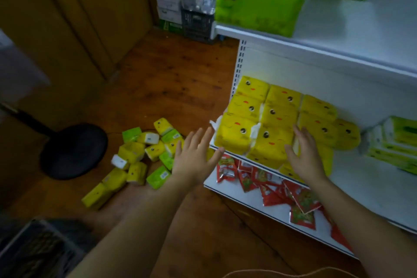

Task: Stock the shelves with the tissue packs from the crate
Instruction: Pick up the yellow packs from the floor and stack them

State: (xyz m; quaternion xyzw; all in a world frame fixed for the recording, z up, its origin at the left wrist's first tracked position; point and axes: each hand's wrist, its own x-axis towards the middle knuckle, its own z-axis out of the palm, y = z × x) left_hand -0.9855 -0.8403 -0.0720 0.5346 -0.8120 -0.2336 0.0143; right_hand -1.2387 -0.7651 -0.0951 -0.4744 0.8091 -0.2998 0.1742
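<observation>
Yellow tissue packs [266,117] with cartoon faces stand stacked in rows on the middle white shelf [370,178]. My right hand [301,153] lies flat with spread fingers against the front right of that stack, touching it. My left hand [196,156] hovers open just left of the stack's corner, holding nothing. A heap of loose yellow and green tissue packs [140,156] lies on the wooden floor to the left. A dark crate [33,253] shows at the bottom left corner, blurred.
Red snack sachets [270,187] lie on the lowest shelf. Large green tissue bundles [257,4] sit on the top shelf. Pale green packs [392,144] lie at the right. A black round stool [74,150] stands left; a dark crate with bottles [198,22] and boxes stand far back.
</observation>
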